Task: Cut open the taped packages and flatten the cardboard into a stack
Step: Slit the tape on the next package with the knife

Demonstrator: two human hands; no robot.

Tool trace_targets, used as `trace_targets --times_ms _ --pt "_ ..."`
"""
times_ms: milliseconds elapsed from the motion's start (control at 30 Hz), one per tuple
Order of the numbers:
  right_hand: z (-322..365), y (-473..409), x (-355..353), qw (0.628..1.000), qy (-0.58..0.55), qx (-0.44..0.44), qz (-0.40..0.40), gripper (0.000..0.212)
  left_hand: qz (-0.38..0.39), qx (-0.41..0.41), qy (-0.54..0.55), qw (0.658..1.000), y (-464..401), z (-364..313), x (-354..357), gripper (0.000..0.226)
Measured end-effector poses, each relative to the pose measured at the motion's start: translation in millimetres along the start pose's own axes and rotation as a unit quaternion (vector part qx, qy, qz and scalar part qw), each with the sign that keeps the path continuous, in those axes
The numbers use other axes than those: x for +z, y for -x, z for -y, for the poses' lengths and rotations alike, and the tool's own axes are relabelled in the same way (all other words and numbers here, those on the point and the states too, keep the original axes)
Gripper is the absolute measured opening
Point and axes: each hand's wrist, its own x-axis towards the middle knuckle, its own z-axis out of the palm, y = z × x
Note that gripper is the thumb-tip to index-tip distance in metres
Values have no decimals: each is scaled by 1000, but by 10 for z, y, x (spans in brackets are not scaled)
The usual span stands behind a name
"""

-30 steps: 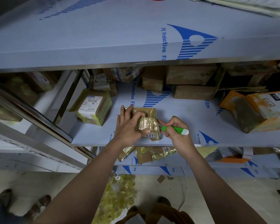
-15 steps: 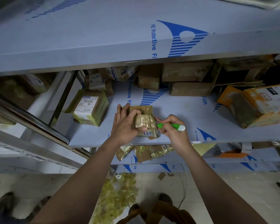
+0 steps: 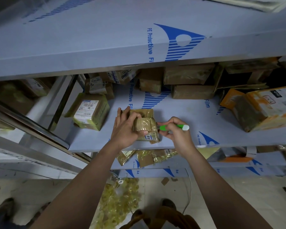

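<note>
A small brown package (image 3: 144, 124) wrapped in shiny tape lies near the front of the middle shelf (image 3: 180, 113). My left hand (image 3: 126, 128) grips it from the left, thumb over its top. My right hand (image 3: 173, 133) holds a green-handled cutter (image 3: 173, 127) with a white end cap. The cutter's front end is at the package's right edge; its blade is hidden. A printed label shows on the package's near end.
Another taped package with a white label (image 3: 89, 111) lies to the left. Brown boxes (image 3: 188, 83) line the shelf's back, an orange-and-white box (image 3: 261, 106) sits at right. Cardboard pieces (image 3: 147, 157) lie on the lower shelf, crumpled tape (image 3: 119, 200) on the floor. The upper shelf (image 3: 106, 38) overhangs.
The view shifted slightly. My left thumb has moved further over the package's top, and my right hand with the cutter stays against its right edge.
</note>
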Motion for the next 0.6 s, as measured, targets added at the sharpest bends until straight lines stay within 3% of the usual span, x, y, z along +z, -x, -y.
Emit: trace_targets --times_ms 133,267,333,433,600 --pt "-58 51 -85 1000 -15 -21 8 18 -3 0 -2 1000 -17 8 5 46" --pt "-119 30 -169 991 -50 -88 -87 23 -7 -4 1 1000 -6 7 8 45" --pt "-165 -34 -274 978 24 -143 -151 24 -8 -3 -3 1000 -10 10 13 45" --pt "-308 -194 -506 937 233 -186 -185 16 -5 -2 -12 1000 -21 23 21 44" --pt "-467 -337 -750 883 448 -67 -124 55 15 0 -45 999 -25 18 15 50"
